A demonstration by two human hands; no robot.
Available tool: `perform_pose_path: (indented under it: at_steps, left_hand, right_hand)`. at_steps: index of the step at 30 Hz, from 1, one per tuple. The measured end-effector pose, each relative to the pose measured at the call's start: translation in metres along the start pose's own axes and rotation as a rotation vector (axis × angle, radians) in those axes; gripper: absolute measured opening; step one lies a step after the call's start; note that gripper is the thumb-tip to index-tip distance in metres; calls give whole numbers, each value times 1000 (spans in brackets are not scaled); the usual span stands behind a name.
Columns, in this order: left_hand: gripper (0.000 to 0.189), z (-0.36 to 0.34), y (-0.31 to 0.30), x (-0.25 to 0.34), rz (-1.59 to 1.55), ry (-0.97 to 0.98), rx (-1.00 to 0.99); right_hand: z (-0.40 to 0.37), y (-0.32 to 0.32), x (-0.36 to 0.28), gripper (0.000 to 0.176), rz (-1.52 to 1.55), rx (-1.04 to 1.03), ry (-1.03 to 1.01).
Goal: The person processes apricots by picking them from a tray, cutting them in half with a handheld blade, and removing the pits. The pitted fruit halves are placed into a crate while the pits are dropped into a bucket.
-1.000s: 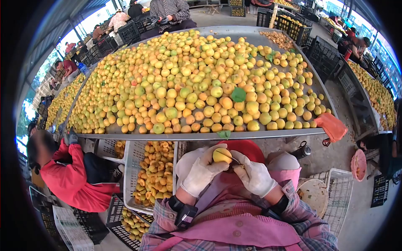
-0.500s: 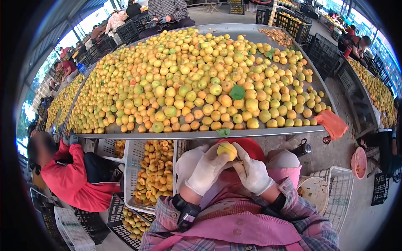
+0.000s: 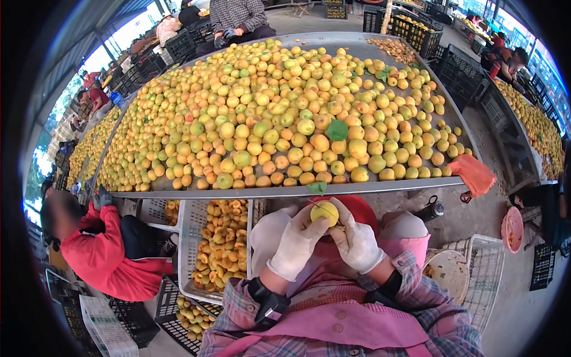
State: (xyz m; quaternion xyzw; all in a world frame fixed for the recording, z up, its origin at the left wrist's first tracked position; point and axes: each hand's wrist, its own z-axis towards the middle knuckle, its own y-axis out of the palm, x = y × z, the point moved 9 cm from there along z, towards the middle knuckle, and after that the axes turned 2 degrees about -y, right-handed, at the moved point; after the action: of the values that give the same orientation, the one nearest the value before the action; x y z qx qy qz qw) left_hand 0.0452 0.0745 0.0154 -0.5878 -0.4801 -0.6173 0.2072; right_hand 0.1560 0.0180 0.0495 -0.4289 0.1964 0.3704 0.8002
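So here's our view: our left hand (image 3: pixel 297 241), in a white cloth glove, is closed around a small round yellow fruit (image 3: pixel 325 212), with the fingers wrapped up its left side and underneath. Our right hand (image 3: pixel 357 241), also gloved in white, is clamped on the fruit's right side, one finger up along it and the rest bent in at its base. If there's a blade pinched in there, we honestly can't tell.

The fruit sits between both hands, just over a round red plastic basin (image 3: pixel 361 209) in our lap and just below the rim of the long grey metal table (image 3: pixel 285 193). That table carries a heap of yellow and greenish fruit (image 3: pixel 267 119), with one flat green leaf (image 3: pixel 338 130) lying on top.

Left of our hands there's a white slotted plastic crate (image 3: pixel 183 250) full of orange cut halves. Past it, a person in a red sleeve (image 3: pixel 107 256) leans at the table edge. An orange cloth (image 3: pixel 476 174) hangs off the table's right corner.
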Motion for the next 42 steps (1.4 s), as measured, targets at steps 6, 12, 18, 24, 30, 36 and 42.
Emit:
perform_pose_path:
  at_steps: [6, 12, 18, 24, 30, 36, 42]
  left_hand:
    - [47, -9, 17, 55, 911, 44, 64]
    - [44, -11, 6, 16, 251, 20, 108]
    - [44, -10, 4, 37, 466, 48, 89]
    - [49, -11, 8, 50, 704, 73, 80]
    - [35, -6, -7, -12, -98, 61, 10]
    - [36, 1, 4, -29, -523, -46, -141]
    - [37, -4, -6, -6, 76, 65, 20]
  right_hand:
    - [-7, 10, 16, 56, -49, -203, 121]
    - [-2, 8, 9, 55, 65, -38, 21]
    - [-2, 11, 12, 53, 59, -162, 50]
    - [-3, 12, 15, 54, 110, -142, 72]
    - [-10, 27, 30, 50, 225, -202, 201]
    - [5, 15, 0, 43, 400, -216, 193]
    - [0, 17, 2, 44, 420, -230, 233]
